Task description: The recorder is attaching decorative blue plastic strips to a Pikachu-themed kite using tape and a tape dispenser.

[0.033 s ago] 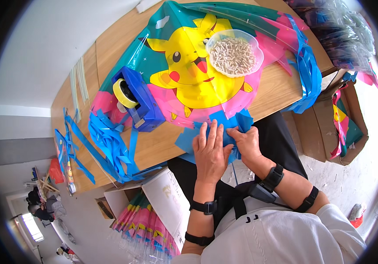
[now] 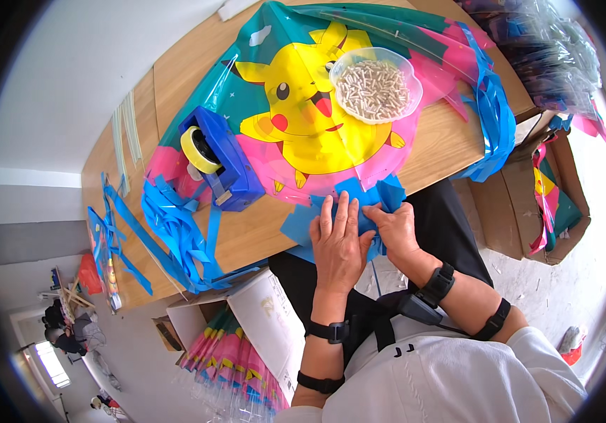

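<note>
A plastic kite [image 2: 320, 151], printed with a yellow cartoon animal on green and pink, lies spread on the table. At its near edge is a bunch of blue plastic tail strips [image 2: 303, 225]. My left hand [image 2: 338, 247] lies over this bunch with its fingers stretched out flat. Beside it, my right hand [image 2: 396, 231] has its fingers curled in and closed on the blue strips; its fingertips are partly hidden. A blue tape dispenser [image 2: 229, 166] with a yellowish roll stands on the kite's left side. On the right, a clear bowl [image 2: 416, 88] holds many small pale tubes.
Blue strips hang over the table [image 2: 261, 236] at the left [image 2: 176, 225] and right [image 2: 493, 120]. Thin white rods [image 2: 131, 127] lie far left. A cardboard box [image 2: 504, 211] stands right; an open carton [image 2: 264, 317] with folded kites is below left. Plastic-wrapped packages [image 2: 550, 49] are piled far right.
</note>
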`<state>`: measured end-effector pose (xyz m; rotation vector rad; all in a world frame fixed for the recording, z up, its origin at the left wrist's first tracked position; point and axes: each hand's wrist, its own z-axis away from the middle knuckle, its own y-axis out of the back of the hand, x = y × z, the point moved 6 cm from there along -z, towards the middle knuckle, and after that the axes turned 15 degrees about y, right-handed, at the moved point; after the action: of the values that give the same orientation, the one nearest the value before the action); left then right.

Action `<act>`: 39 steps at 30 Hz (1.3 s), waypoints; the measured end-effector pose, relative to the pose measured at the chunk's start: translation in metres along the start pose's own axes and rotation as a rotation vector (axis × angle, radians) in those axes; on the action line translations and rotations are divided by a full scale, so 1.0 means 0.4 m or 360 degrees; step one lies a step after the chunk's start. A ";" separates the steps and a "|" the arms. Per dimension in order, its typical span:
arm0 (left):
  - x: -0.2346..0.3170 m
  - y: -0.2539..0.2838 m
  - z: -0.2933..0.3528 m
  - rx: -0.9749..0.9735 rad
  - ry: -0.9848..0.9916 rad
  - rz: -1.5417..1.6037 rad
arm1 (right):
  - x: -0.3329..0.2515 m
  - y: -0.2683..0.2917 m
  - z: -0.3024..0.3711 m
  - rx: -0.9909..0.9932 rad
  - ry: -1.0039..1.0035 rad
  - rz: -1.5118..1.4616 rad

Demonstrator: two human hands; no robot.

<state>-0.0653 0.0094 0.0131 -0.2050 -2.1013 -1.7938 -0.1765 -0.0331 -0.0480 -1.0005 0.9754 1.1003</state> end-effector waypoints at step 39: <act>-0.006 -0.030 -0.010 -0.0029 0.0083 -0.0072 | -0.092 0.002 0.019 -0.0375 0.0581 0.0873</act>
<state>-0.0665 0.0036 0.0018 -0.1148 -2.0697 -1.8247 -0.1829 -0.0343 -0.0112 -1.1855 1.4985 1.5427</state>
